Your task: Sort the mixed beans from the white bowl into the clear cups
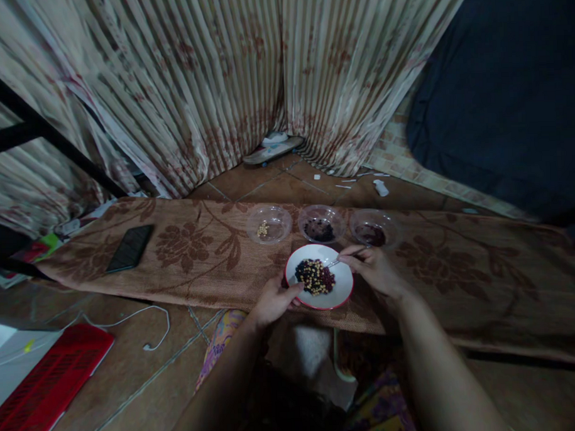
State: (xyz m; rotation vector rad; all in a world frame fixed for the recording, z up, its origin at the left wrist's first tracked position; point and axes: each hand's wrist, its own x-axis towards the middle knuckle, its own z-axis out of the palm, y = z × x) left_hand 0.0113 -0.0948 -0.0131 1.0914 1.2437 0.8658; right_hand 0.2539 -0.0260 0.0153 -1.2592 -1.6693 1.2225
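Observation:
A white plate with a red rim (pixel 342 271) sits on a brown floral mat (pixel 185 250) and holds a heap of mixed dark, red and pale beans (pixel 315 277). My left hand (pixel 273 301) grips the plate's near left edge with its fingers closed. My right hand (pixel 375 268) pinches a thin metal tool (pixel 334 262) whose tip reaches into the beans. Behind the plate stand three clear bowls: the left bowl (pixel 269 223) holds a few pale beans, the middle bowl (pixel 321 224) dark beans, the right bowl (pixel 373 228) reddish beans.
A black phone (pixel 129 247) lies on the mat's left part. A red and white flat object (pixel 48 381) and a white cable (pixel 131 321) lie on the tiled floor at left. Striped floral curtains (pixel 217 86) hang behind, with a sandal (pixel 273 147) below them. Dark bedding (pixel 500 95) fills the right.

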